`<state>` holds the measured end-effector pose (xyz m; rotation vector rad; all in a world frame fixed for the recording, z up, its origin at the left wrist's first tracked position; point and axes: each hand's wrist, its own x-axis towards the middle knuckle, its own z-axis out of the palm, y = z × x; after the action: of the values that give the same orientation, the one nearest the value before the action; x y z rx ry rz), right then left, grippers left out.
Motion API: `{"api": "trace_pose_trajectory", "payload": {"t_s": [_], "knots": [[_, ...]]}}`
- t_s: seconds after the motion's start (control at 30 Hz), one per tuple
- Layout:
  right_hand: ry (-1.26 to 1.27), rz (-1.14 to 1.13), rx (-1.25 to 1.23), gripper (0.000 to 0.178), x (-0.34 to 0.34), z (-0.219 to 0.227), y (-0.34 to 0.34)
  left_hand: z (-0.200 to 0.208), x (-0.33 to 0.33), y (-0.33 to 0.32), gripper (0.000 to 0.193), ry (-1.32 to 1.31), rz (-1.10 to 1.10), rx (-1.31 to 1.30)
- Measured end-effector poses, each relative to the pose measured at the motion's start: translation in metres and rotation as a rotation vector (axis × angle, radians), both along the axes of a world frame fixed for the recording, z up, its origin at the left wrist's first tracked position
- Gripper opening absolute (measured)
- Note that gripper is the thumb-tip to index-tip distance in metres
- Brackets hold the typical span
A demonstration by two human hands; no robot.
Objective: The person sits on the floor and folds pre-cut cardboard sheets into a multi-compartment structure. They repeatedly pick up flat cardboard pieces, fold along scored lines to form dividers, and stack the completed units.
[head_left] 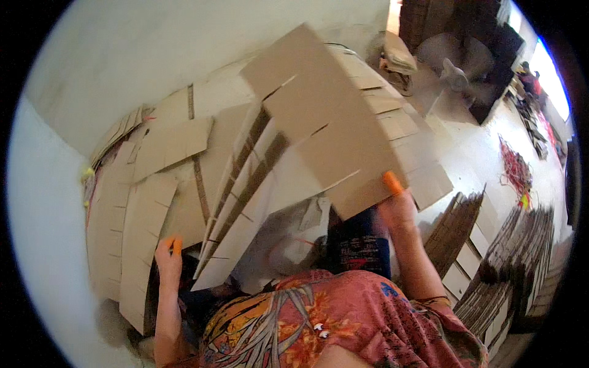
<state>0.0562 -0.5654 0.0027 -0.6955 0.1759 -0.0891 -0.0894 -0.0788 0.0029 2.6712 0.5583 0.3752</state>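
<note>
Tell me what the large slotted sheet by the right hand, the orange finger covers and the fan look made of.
Slotted sheet: likely cardboard, matte; brown face, stiff flat panel, straight slits.
Orange finger covers: probably rubber or plastic; bright, even colour; too small to tell which.
Fan: perhaps plastic, its greyish blades looking see-through, though blur leaves this open.

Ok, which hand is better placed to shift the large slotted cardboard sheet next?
Probably the right hand: it grips the large cardboard sheet at its lower right corner, an orange finger cover against it. The left hand is well away, beside other cardboard pieces.
</note>
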Motion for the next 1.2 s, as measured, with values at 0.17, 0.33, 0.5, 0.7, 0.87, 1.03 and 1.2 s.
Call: {"api": "trace_pose_trajectory", "payload": {"t_s": [0.17, 0.33, 0.5, 0.7, 0.87, 1.03, 1.2], "knots": [[-0.324, -0.205, -0.896, 0.027, 0.034, 0.046, 0.009, 0.057, 0.050, -0.047, 0.027, -0.116, -0.036, -0.564], [-0.452, -0.251, -1.153, 0.020, 0.059, 0.076, 0.027, 0.076, 0.093, -0.080, 0.026, 0.022, -0.312, -0.472], [-0.477, -0.135, -0.912, 0.018, 0.073, 0.091, 0.046, 0.079, 0.104, -0.084, 0.023, 0.121, -0.390, -0.291], [-0.428, -0.035, -0.903, 0.018, 0.078, 0.092, 0.044, 0.082, 0.065, -0.054, 0.020, 0.016, -0.324, -0.201], [-0.447, 0.061, -1.038, 0.015, 0.085, 0.084, 0.037, 0.088, 0.050, -0.046, 0.018, 0.048, -0.261, -0.178], [-0.424, 0.117, -1.140, 0.012, 0.083, 0.099, 0.040, 0.088, 0.054, -0.040, 0.018, 0.093, -0.293, -0.171], [-0.471, 0.159, -1.319, 0.011, 0.078, 0.082, 0.039, 0.091, 0.057, -0.049, 0.019, 0.121, -0.171, -0.156]]}}
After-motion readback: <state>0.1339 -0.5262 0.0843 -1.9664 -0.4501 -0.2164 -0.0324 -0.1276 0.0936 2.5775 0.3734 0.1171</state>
